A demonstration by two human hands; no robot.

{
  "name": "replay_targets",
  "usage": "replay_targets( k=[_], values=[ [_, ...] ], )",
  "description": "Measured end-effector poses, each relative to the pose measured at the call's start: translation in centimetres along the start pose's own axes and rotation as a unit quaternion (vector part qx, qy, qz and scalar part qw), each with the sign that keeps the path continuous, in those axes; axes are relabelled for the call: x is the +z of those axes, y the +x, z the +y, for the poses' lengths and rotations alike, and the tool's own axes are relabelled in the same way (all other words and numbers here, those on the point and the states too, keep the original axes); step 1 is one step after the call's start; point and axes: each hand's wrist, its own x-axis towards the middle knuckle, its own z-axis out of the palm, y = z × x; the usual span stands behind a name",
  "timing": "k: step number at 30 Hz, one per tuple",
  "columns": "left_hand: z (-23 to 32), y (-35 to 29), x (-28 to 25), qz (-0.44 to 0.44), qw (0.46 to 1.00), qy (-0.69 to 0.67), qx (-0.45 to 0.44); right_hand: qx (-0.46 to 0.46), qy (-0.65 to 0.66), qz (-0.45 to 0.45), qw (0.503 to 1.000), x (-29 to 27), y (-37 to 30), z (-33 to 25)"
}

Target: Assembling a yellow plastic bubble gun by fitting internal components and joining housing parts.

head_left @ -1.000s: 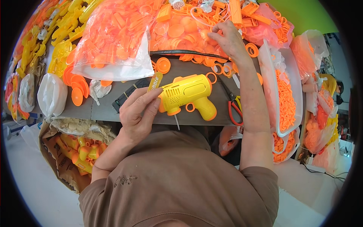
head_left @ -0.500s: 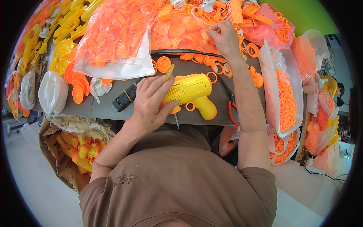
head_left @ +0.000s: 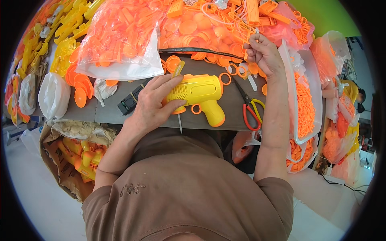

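Right hand point(head_left: 265, 55) now farther right, fingers curled

Near the front edge of the desk point(head_left: 107, 114) lie one yellow toy gun point(head_left: 195, 92), one pair of pliers point(head_left: 247, 100) and one black piece point(head_left: 127, 105). Further left: one crumpled white wrapper point(head_left: 103, 92), one open white bag point(head_left: 54, 96). Below that edge, one brown sack point(head_left: 60, 160) of yellow toys point(head_left: 85, 159); rightmost, one white tub point(head_left: 318, 108) of orange rings point(head_left: 304, 109), both heaps uncountable.

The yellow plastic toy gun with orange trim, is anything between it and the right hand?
Yes: small orange plastic rings lie on the dark grey tabletop between the right hand and the toy gun. Nothing visible separates the left hand from it.
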Motion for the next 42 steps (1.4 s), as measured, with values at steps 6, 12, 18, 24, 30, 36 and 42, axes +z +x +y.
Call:
replay_targets(
  k=[6, 12, 18, 24, 30, 36, 42],
  values=[
    [0.1, 0.1, 0.0, -0.003, 0.999, -0.002, -0.046, -0.015, 0.04, -0.08, 0.996, 1.8, -3.5, 0.3],
    [-0.3, 0.3, 0.4, -0.002, 0.999, -0.014, -0.045, -0.161, -0.312, -0.157, 0.923, 7.1, -9.1, 0.9],
    [-0.2, 0.6, 0.4, -0.009, 0.999, -0.026, -0.045, -0.396, -0.548, -0.199, 0.709, 8.4, -9.4, 1.2],
    [0.2, 1.4, 1.0, 0.01, 0.997, -0.051, -0.056, -0.45, -0.597, -0.233, 0.622, 8.8, -8.8, 1.4],
    [-0.1, 1.7, 1.8, 0.025, 0.997, -0.054, -0.056, -0.453, -0.62, -0.245, 0.592, 9.0, -8.5, 1.3],
    [-0.5, 1.8, 2.0, 0.03, 0.997, -0.065, -0.033, -0.443, -0.597, -0.234, 0.627, 8.7, -8.3, 1.5],
    [-0.5, 1.7, 1.5, 0.066, 0.997, -0.043, 0.0, -0.381, -0.487, -0.14, 0.774, 8.8, -8.3, 0.7]
  ],
)
